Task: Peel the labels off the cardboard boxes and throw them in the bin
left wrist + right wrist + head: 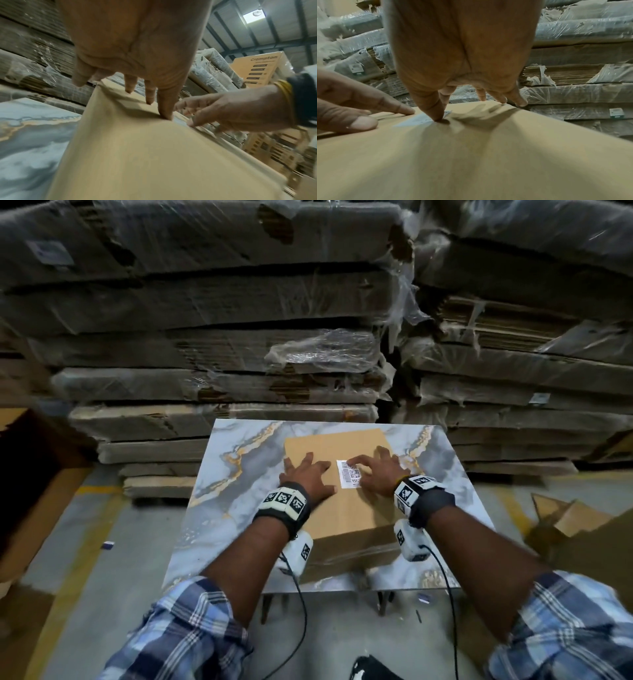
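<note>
Work surface: one small table [233,474] with a grey marble-pattern top veined in gold, standing on a grey concrete floor [137,559] marked with yellow lines. Room: a storage hall, with stacks of flattened cardboard [219,354] wrapped in torn clear film filling the background, and one open brown box [575,518] on the floor at right. Count on the table: one cardboard box [342,508], one label [350,474], two hands. Box: plain tan, closed, lying flat near the middle of the tabletop, top face smooth and unprinted. Label: white rectangle with black barcode and square code, stuck flat on the top face of the box, between the two hands. Left hand [308,474]: fingers spread and straight, pressed flat on the box top just left of the label, grasping nothing. Right hand [380,470]: fingers extended and released, thumb tip and index fingertip [439,119] touching the right edge of the label; no visible pinch.
</note>
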The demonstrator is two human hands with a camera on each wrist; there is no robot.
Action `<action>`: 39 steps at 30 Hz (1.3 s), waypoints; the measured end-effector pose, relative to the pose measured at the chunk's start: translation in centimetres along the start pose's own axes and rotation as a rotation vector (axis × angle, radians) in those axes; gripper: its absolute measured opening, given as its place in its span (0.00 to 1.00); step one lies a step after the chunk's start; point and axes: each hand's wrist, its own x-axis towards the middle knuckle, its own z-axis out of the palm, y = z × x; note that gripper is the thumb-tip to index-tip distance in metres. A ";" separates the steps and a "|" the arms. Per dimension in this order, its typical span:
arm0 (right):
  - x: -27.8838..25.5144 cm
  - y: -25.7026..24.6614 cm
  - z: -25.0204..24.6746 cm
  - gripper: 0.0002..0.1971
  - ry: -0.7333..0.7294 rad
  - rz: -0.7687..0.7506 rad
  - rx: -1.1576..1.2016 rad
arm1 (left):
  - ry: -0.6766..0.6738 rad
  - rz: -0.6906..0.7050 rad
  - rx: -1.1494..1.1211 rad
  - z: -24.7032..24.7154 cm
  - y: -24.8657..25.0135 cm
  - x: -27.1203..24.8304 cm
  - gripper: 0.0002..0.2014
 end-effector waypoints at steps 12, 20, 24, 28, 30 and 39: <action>2.4 1.9 0.3 0.27 -0.044 -0.084 0.080 | -0.177 -0.078 0.304 -2.6 2.4 3.6 0.55; 3.1 2.3 0.4 0.27 -0.075 -0.115 0.117 | -0.215 -0.140 0.403 -2.8 3.9 4.0 0.58; 3.1 2.2 0.2 0.28 -0.108 -0.125 0.118 | -0.236 -0.156 0.425 -3.0 4.5 3.7 0.58; 3.0 1.7 -0.2 0.27 -0.109 -0.102 0.118 | -0.249 -0.157 0.438 -3.2 5.1 3.2 0.57; 3.0 1.6 -0.4 0.30 -0.120 -0.100 0.109 | -0.252 -0.153 0.441 -3.5 5.2 3.1 0.56; 2.4 0.9 -1.1 0.29 -0.159 -0.058 0.106 | -0.229 -0.083 0.501 -3.7 5.4 3.0 0.55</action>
